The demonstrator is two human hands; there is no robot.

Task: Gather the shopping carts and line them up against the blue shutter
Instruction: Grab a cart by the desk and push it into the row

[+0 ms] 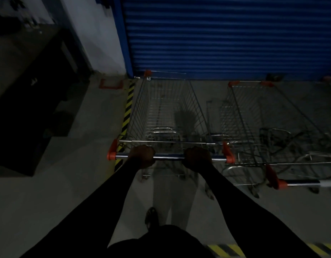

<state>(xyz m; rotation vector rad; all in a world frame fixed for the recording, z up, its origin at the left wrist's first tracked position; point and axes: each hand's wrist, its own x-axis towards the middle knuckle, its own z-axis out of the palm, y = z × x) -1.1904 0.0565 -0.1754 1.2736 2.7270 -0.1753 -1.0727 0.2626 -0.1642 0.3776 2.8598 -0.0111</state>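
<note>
A wire shopping cart with orange corner caps stands straight ahead, its front end at the foot of the blue shutter. My left hand and my right hand both grip its chrome handle bar, one on each side of the middle. A second cart stands to the right, its nose also near the shutter and its handle at the right edge. The scene is dim.
A yellow-and-black hazard stripe runs along the floor just left of my cart. A dark bulky shape fills the left side. A white wall meets the shutter's blue frame. Another hazard stripe lies on the floor behind me.
</note>
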